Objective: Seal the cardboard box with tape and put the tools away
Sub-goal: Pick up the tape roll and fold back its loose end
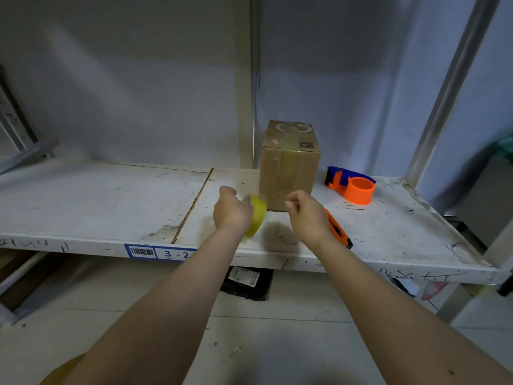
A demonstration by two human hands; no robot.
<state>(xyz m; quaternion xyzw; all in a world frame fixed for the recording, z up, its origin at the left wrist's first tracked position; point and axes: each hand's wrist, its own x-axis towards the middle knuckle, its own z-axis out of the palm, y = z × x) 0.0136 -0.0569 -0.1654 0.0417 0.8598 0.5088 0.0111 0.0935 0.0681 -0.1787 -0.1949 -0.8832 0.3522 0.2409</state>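
Observation:
A small cardboard box (pixel 288 168) stands upright on the white shelf (pixel 105 201), with clear tape running over its top and down its front. My left hand (pixel 231 211) grips a yellowish roll of tape (pixel 256 216) just in front of the box, blurred by motion. My right hand (pixel 306 211) is beside it with thumb and fingers pinched together, possibly on the tape's loose end, which I cannot make out. An orange utility knife (pixel 337 227) lies on the shelf, partly under my right wrist. An orange and blue tape dispenser (pixel 352 184) sits right of the box.
The shelf's front edge carries a barcode label reading 3-2 (pixel 161 252). Metal uprights (pixel 245 79) rise behind the box and at the right. A black packet (pixel 247 282) lies on the floor below the shelf.

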